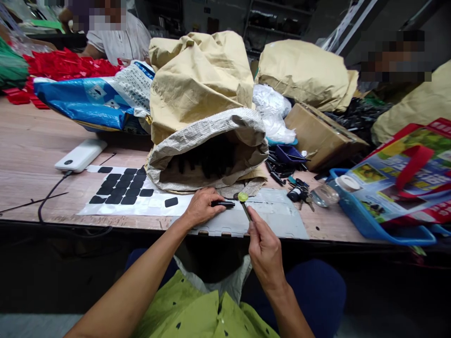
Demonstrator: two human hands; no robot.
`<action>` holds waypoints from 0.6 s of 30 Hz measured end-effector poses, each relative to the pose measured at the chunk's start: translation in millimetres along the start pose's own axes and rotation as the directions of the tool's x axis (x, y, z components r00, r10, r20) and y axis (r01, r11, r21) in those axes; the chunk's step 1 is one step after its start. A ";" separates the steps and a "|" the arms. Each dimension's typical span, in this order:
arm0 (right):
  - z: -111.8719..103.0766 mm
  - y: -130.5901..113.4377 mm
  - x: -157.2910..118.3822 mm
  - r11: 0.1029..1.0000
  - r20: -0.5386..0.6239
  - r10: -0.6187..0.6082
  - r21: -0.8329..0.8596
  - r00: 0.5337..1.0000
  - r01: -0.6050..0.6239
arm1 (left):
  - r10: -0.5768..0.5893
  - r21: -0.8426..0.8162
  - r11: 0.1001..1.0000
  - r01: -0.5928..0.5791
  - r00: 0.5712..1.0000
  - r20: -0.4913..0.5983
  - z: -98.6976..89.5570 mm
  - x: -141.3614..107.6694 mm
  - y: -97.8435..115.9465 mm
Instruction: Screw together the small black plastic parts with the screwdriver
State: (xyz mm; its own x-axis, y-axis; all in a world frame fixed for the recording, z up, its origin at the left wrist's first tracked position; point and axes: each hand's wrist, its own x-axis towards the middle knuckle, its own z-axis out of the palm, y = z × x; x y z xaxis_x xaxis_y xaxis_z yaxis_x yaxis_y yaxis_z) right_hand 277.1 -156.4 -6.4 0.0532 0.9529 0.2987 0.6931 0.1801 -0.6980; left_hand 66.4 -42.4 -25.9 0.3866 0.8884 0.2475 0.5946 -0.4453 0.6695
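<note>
My left hand (203, 206) rests at the table's front edge, its fingers closed on a short black cylindrical piece (227, 203) that lies on a grey board (282, 218). Just to the right, my right hand (262, 239) grips a thin rod-like tool (246, 212) with a round yellow-green end (243, 196). That end is close to the tip of the black piece, with a small gap between them. Behind both hands gapes an open tan sack (207, 126) with dark pieces inside. White sheets (158, 206) bearing rows of black rounded squares (120, 188) lie to the left.
A white power bank (81, 155) with a cable sits left. At right are a blue basket (373, 220) holding a colourful bag (405, 173), a clear bottle (326, 195), keys (306, 199) and a cardboard box (317, 134). A person (121, 35) is across the table.
</note>
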 end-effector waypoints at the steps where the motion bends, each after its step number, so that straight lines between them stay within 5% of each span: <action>1: -0.2 0.4 -0.7 1.000 0.022 0.005 0.002 1.000 -0.005 | -0.003 0.001 1.000 0.003 1.000 -0.002 0.0 0.1 0.1; 5: -2.9 2.2 1.9 1.000 0.070 0.022 -0.004 0.997 -0.022 | -0.002 0.004 1.000 0.002 1.000 -0.007 -0.7 0.1 1.0; 11: -27.8 24.1 35.7 0.965 -0.147 0.070 -0.241 0.987 -0.104 | 0.003 0.075 0.997 -0.003 1.000 -0.009 -1.9 -0.3 5.6; 18: -26.3 63.2 74.9 0.682 -0.280 0.179 -0.655 0.943 -0.324 | 0.020 0.098 0.995 -0.021 1.000 0.013 -1.3 0.9 3.8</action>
State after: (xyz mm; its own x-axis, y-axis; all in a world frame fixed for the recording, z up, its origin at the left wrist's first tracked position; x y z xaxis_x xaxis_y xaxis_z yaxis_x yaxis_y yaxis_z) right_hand 343.8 -80.1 -11.0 0.3758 0.8624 0.3391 0.9267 -0.3462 -0.1465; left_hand 68.1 -43.2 -22.2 0.4076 0.8779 0.2514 0.6528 -0.4726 0.5920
